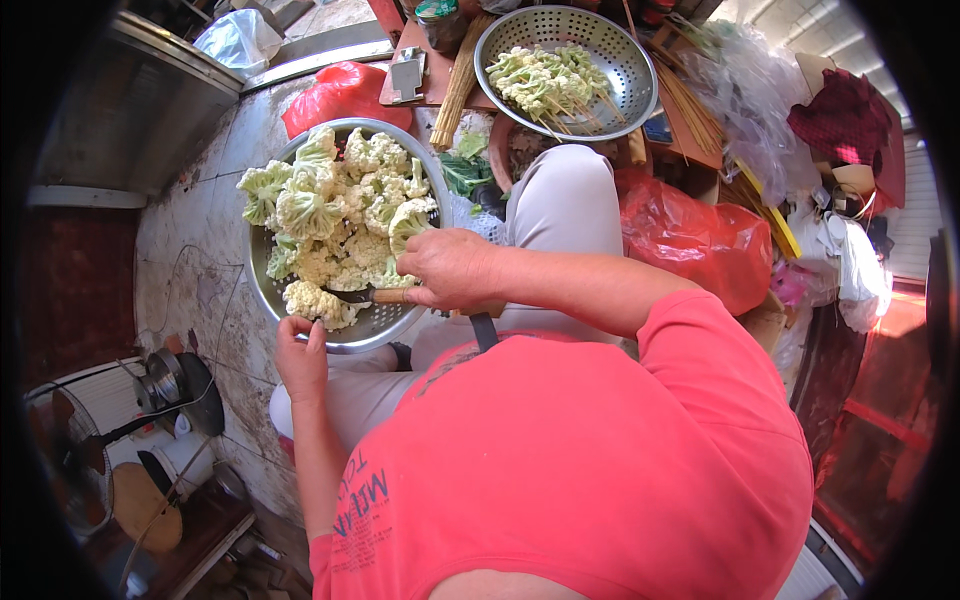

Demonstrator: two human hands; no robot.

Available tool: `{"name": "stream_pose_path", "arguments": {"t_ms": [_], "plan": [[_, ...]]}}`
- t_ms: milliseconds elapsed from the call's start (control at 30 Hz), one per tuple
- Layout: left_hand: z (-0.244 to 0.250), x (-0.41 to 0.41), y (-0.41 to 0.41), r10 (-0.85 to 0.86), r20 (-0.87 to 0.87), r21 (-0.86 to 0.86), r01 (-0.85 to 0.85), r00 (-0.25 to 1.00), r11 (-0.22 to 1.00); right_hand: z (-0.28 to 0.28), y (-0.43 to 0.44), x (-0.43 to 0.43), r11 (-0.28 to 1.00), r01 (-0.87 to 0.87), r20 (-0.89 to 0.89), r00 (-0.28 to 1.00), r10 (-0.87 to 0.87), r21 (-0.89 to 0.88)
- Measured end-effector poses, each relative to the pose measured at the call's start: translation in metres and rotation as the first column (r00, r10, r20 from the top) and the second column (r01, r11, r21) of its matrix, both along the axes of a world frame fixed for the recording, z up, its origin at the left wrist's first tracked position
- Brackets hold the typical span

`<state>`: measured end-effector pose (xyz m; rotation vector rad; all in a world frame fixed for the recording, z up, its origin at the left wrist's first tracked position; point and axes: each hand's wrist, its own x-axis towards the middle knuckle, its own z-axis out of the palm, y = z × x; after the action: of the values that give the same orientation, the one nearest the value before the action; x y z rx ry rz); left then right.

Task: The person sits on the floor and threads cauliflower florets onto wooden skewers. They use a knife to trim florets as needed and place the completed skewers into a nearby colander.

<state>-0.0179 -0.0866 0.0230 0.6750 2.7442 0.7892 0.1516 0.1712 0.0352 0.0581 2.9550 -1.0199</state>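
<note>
Before me a metal colander is heaped with pale cauliflower florets. My right hand grips the wooden handle of a small knife over the colander's near side. Its dark blade points left, partly behind a cauliflower floret. At the near left rim, the fingertips of my left hand pinch the lower edge of that floret. Another large floret lies against the knuckles of my right hand.
A second colander with skewered cauliflower stands ahead, beside a bundle of thin sticks. Red plastic bags lie beyond the near colander, and another red bag is by my right knee. A fan stands at left.
</note>
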Motion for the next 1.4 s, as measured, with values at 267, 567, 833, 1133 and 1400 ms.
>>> {"name": "stream_pose_path", "arguments": {"t_ms": [267, 567, 833, 1133, 1400], "plan": [[-0.018, -0.017, 0.001, 0.087, -0.116, 0.115, -0.074, 0.989, 0.991, -0.014, -0.019, -0.004, 0.999, -0.013, 0.051, 0.999, 0.011, 0.039], [-0.030, -0.010, -0.005, 0.177, -0.036, 0.415, -0.146, 0.984, 0.898, -0.011, -0.026, -0.020, 0.995, 0.082, 0.146, 0.985, -0.089, 0.054], [-0.029, 0.030, 0.013, -0.054, -0.064, 0.455, 0.078, 0.996, 0.887, -0.035, 0.006, 0.005, 0.643, 0.449, 0.237, 0.889, -0.392, -0.620], [-0.037, 0.042, 0.088, -0.481, -0.116, -0.043, 0.480, 0.869, 0.876, -0.039, 0.020, 0.022, -0.055, 0.324, 0.329, 0.936, -0.124, -0.944], [-0.032, 0.030, 0.073, -0.242, 0.589, 0.548, -0.161, 0.771, 0.821, -0.032, 0.019, 0.030, -0.009, 0.257, 0.257, 0.965, 0.050, -0.966]]}}
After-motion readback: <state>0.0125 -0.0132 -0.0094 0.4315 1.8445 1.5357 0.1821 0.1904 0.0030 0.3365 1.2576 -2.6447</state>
